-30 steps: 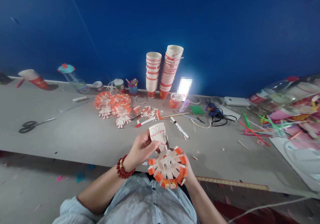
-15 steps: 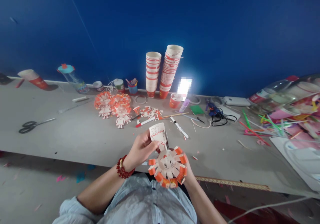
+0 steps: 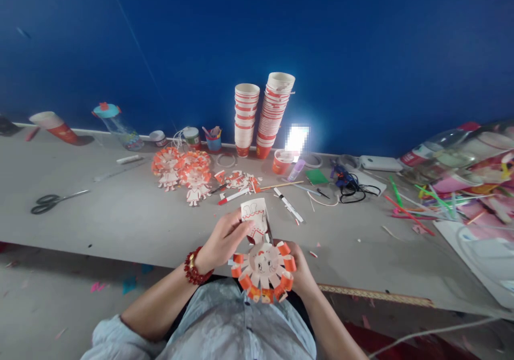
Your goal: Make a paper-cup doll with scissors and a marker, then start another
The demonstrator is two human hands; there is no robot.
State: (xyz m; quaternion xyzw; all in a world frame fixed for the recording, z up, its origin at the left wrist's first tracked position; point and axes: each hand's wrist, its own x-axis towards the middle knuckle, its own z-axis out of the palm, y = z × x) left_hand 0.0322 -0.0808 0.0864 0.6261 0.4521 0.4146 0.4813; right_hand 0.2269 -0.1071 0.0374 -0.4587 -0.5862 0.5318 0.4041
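My left hand (image 3: 227,238) pinches a paper-cup doll between thumb and fingers, by its white body piece with a dress and legs drawn in red and dark lines (image 3: 254,213). Below hangs the doll's round head (image 3: 263,262), with a drawn face and a ring of curled orange-and-white strips. My right hand (image 3: 299,266) is at the head's right side, its fingers mostly hidden behind the curls. Dark scissor blades (image 3: 270,232) run along the body piece's right edge from that hand; the handles are hidden.
Similar paper dolls (image 3: 182,170) and scraps (image 3: 241,181) lie ahead, near markers (image 3: 289,205). Behind stand tall stacks of paper cups (image 3: 246,119). Another pair of scissors (image 3: 56,202) lies left. Bottles, straws and clutter (image 3: 453,189) fill the right side.
The doll's head has shifted slightly left and turned a little. My left thumb has moved up the body piece, baring more of the drawn dress. The dark blades show more clearly beside it.
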